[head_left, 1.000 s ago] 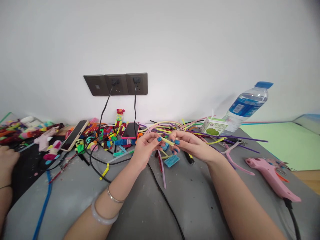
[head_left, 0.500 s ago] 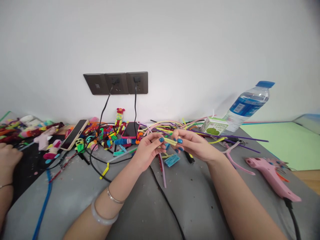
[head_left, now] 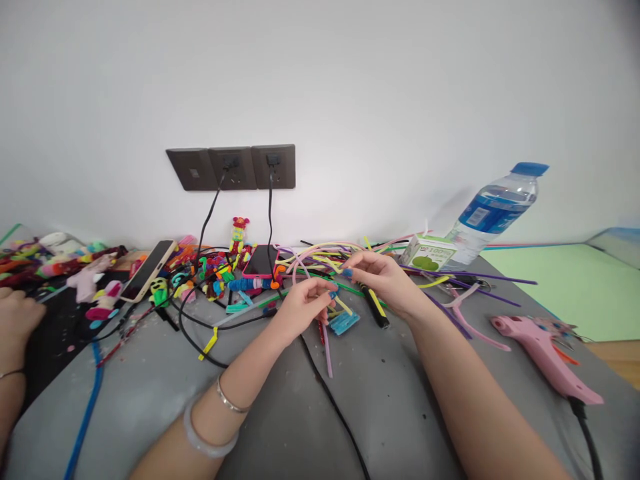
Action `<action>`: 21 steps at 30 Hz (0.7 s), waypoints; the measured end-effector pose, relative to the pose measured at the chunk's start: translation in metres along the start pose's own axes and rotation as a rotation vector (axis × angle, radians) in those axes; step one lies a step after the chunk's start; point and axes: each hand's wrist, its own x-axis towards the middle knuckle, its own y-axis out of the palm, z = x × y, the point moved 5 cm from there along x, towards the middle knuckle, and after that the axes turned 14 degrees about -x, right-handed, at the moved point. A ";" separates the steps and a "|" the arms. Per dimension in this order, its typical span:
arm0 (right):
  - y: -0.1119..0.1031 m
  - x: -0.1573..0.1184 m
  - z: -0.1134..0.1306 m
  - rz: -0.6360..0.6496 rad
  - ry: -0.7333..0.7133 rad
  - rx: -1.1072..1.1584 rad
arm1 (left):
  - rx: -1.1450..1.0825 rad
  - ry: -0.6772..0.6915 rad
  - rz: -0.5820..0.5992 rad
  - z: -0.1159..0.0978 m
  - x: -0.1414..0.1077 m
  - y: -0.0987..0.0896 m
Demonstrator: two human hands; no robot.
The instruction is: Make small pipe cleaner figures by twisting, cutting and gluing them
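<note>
My left hand (head_left: pixel 306 308) is closed in a pinch above the table. A short pale yellow pipe cleaner (head_left: pixel 344 306) sticks out from its fingertips, its far end over a light blue bundle (head_left: pixel 345 323). Higher and to the right, my right hand (head_left: pixel 376 279) has thumb and forefinger pressed together beside the pile of long pipe cleaners (head_left: pixel 325 249). What lies between those fingers is too small to make out against the pile. Below my right hand lies a black and yellow tool handle (head_left: pixel 375 307).
A pink glue gun (head_left: pixel 543 357) lies at the right, near a tilted water bottle (head_left: pixel 495 213) and a small green-white box (head_left: pixel 427 253). Phones, cables and pipe-cleaner figures (head_left: pixel 215 280) crowd the left. Another person's hand (head_left: pixel 17 323) rests at the far left edge.
My hands have come apart from the yellow pipe cleaner they both held. The left has moved slightly down; the right has shifted slightly up and left, uncovering the tool handle.
</note>
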 end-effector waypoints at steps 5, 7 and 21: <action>0.011 0.000 0.002 0.060 -0.064 -0.017 | -0.029 0.051 -0.070 -0.004 0.001 -0.005; 0.015 0.000 0.003 0.074 -0.087 -0.036 | -0.092 0.075 -0.100 -0.006 0.002 -0.008; 0.020 -0.001 0.002 0.109 -0.120 -0.238 | -0.057 0.085 -0.106 -0.010 0.001 -0.007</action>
